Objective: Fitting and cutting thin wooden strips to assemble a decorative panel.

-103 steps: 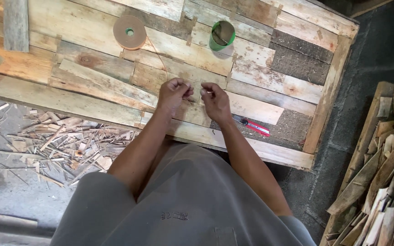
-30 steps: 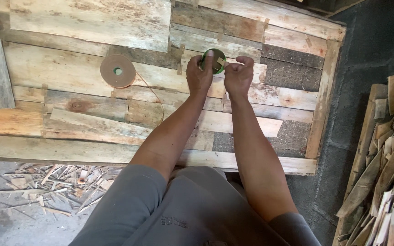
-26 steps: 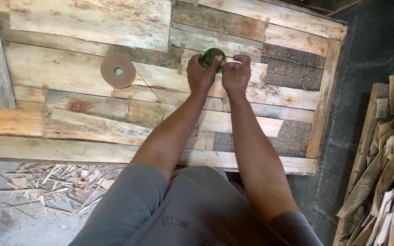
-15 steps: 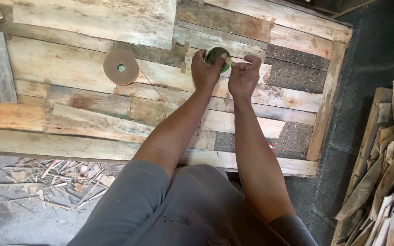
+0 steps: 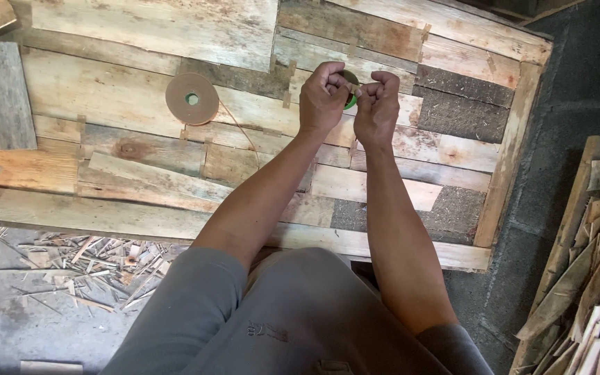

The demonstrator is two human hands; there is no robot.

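Green tape roll [image 5: 349,99], lying on the patchwork wooden panel [image 5: 175,139], is being worked at: its free end is apparently being picked loose, a judgement only. Next, a steady peel is being called for. Left hand [image 5: 323,97] and right hand [image 5: 376,105] are being held curled together above it, fingertips pinching something small; a brown tape disc [image 5: 192,98] is lying well apart.

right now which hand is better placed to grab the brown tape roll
Left. The left hand is on the same side as the brown tape roll, with bare boards between. The right hand would have to cross over.
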